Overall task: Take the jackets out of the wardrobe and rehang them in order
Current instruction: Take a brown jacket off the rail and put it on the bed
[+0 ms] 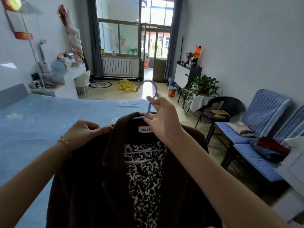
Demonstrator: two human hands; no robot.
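A dark brown corduroy jacket (pixel 85 186) with a leopard-print lining hangs in front of me on a lilac plastic hanger (pixel 150 96). My right hand (pixel 162 117) grips the hanger's neck just below the hook, above the collar label. At the jacket's left shoulder, my left hand (pixel 85 132) pinches the collar edge. The jacket is held over the foot of the bed. No wardrobe is in view.
A bed with a blue sheet (pixel 41 122) fills the left. Blue striped chairs (pixel 263 129) with folded clothes stand at right, beside a black round chair (pixel 222 111) and a potted plant (pixel 204 86). A yellow garment (pixel 126 85) lies on the floor near the balcony door.
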